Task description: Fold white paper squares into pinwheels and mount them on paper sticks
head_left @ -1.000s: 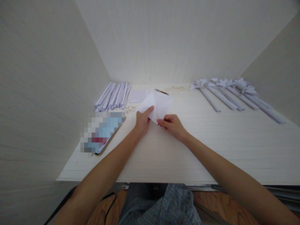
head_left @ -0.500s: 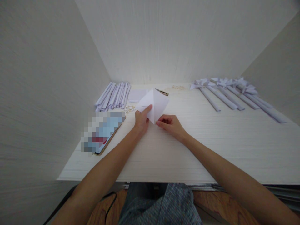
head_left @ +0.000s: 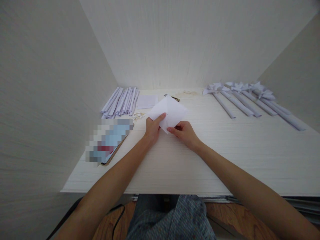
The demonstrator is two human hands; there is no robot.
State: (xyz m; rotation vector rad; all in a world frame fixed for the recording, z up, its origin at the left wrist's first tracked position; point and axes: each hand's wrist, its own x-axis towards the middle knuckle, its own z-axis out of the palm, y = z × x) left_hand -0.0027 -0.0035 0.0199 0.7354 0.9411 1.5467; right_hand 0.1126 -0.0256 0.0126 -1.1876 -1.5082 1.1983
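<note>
White paper sheet point(head_left: 170, 111), diagonal creases, corner up btwn hands.

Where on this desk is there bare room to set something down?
The widest bare patch of desk lies right of the right hand, on the near side of the paper pinwheels. The left side is crowded: rolled papers, scraps and phone beside the left hand. Both hands pinch the folded paper.

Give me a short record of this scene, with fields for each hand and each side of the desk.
left hand: pinches the folded white paper at its left edge
right hand: pinches the same paper's near corner
left side: bundle of rolled paper sticks, flat device with blurred screen
right side: row of paper pinwheels
</note>
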